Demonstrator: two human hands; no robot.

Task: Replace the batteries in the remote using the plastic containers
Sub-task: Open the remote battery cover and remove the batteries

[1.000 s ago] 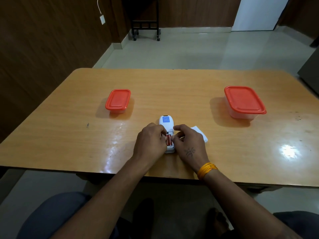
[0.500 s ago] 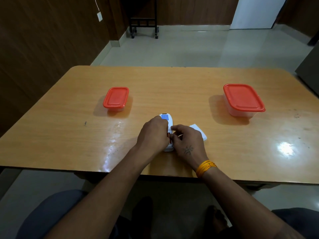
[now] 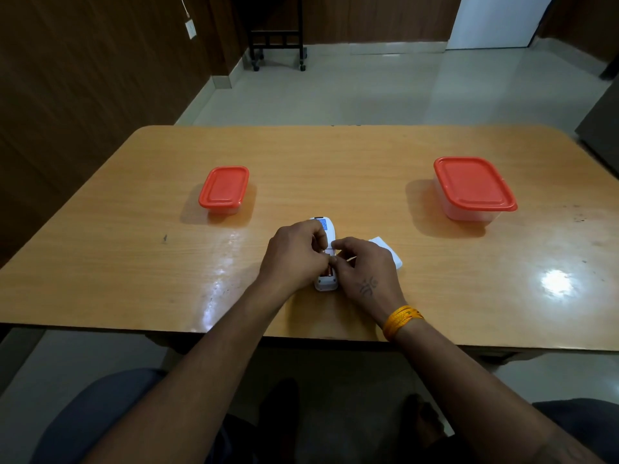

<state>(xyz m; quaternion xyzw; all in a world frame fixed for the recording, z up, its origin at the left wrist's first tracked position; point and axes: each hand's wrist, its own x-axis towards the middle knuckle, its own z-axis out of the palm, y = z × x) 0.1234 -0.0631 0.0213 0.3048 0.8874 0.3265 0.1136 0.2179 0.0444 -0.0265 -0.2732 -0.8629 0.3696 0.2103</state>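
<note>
Two bare hands meet over a white plastic remote (image 3: 325, 283) lying back-up near the front edge of a glossy wooden table (image 3: 335, 162). The left hand (image 3: 294, 254) and the right hand (image 3: 363, 266) curl their fingers narrowly over the open battery bay, where a copper-coloured battery (image 3: 329, 271) shows; whether either hand grips it cannot be told. A white cover piece (image 3: 390, 251) lies just beside the right hand. A small red-lidded plastic container (image 3: 223, 189) sits far left, a larger red-lidded plastic container (image 3: 474, 187) far right, both closed.
</note>
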